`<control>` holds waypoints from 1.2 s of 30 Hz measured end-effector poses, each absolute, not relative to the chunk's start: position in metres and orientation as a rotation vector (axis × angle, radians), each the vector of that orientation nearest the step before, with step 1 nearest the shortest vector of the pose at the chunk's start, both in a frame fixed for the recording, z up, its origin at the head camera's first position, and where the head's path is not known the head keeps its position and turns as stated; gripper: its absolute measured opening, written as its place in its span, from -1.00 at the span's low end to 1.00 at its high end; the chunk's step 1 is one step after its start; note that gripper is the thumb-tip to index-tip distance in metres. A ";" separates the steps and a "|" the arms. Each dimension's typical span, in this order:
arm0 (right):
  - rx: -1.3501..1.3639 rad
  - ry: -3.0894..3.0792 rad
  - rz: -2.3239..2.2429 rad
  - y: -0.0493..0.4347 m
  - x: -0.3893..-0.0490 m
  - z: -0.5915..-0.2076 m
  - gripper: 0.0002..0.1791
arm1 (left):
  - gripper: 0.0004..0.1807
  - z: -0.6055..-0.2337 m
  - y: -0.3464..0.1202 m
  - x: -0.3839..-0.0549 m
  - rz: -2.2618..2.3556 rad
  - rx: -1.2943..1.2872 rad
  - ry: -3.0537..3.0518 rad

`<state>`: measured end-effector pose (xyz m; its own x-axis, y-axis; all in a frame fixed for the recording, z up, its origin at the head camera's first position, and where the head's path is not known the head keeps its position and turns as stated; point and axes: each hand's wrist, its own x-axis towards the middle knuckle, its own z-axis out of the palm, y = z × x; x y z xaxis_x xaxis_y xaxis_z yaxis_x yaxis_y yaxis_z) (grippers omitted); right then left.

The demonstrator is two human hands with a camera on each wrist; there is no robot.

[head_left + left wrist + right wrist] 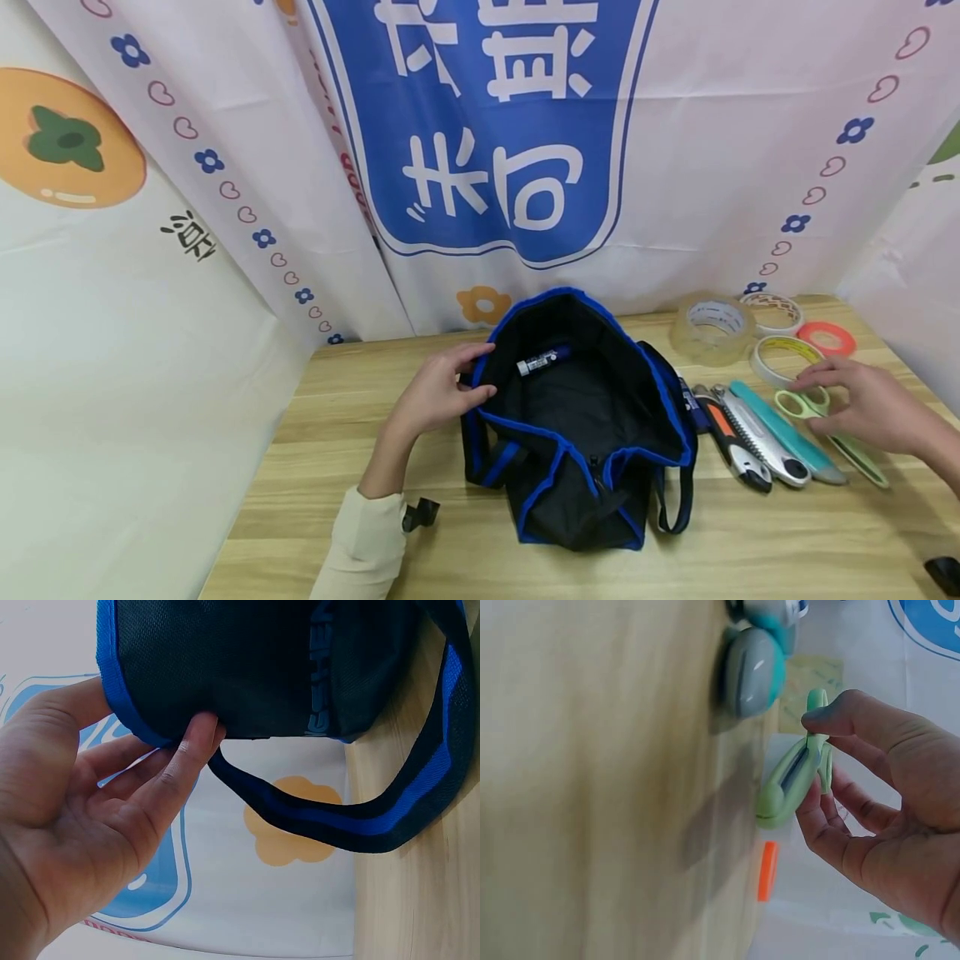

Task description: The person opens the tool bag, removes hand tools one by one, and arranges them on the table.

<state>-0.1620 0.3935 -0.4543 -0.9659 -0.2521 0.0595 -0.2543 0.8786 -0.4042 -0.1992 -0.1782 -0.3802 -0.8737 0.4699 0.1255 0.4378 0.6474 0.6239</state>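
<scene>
A black tool bag (573, 508) with blue edging stands wide-mouthed on the table. At its left rim my left hand (442, 387) holds the edge between thumb and fingers; the bag's wall (225, 667) fills the top of the left wrist view. Inside lies a small white-and-navy tube (543, 360). Over on the right, my right hand (873, 404) pinches light green scissors (804, 405) by the handle loops. In the right wrist view the scissors (791, 780) are lifted off the table, their shadow beneath.
Beside the bag lie an orange-and-black cutter (731, 437), a grey cutter (765, 437) and a teal one (787, 433). Behind them are clear tape (678, 333), a white roll (759, 360) and a red-orange roll (843, 340). A printed cloth (675, 233) hangs at the back.
</scene>
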 end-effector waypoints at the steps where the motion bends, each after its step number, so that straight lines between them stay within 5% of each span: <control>1: 0.406 -3.042 0.633 0.395 -0.161 -0.456 -0.44 | -0.32 -0.381 -0.178 -0.199 1.046 0.774 2.807; 16: 0.389 -3.027 0.647 0.396 -0.159 -0.473 -0.46 | -0.32 -0.382 -0.179 -0.199 1.045 0.792 2.816; 36: 0.559 -2.845 0.706 0.335 -0.180 -0.422 -0.56 | -0.32 -0.382 -0.179 -0.201 1.070 0.796 2.798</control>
<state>-0.1801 0.3349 -0.4224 -0.9178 -0.3181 0.2376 -0.3923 0.8189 -0.4190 -0.2013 -0.1795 -0.3823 -0.8672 0.4781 0.1394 0.4492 0.6299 0.6336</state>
